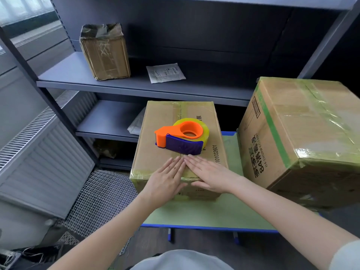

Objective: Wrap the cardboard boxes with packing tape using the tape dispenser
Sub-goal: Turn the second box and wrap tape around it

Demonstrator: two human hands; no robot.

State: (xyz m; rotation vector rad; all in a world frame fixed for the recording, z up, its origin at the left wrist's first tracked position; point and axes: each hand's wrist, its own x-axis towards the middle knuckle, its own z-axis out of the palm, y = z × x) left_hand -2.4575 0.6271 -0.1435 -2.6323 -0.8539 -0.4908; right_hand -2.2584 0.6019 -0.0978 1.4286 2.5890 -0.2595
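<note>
1. Shelf rack (136, 84): fills the back from 10 to 2 o'clock; carries a small taped box (106, 53) at 11 o'clock.
2. Green table (210, 213): lies in the centre and toward 6 o'clock; bears the two bigger boxes.
3. Large box (303, 137): stands at 3 o'clock, covered with much tape; seems to reach past the right side of the table. Could tip or slide off if nudged when turning its neighbour.
4. Middle box (153, 158): sits in the centre, just beside the large box; shows tape along the top seam and the near edge.
5. Tape dispenser (182, 136): rests loose on top of the middle box, at 12 o'clock from the fingertips, near them but not touched; points its cutter end to 9 o'clock. Could get pushed and fall off if struck by a forward smoothing stroke or by tilting the box.
6. Left hand (165, 180) and right hand (210, 173): lie flat side by side, fingers straight, pressing on the near end of the seam, gripping nothing. Probably smoothing tape; could leave wrinkles or bubbles by pressing unevenly.
</note>
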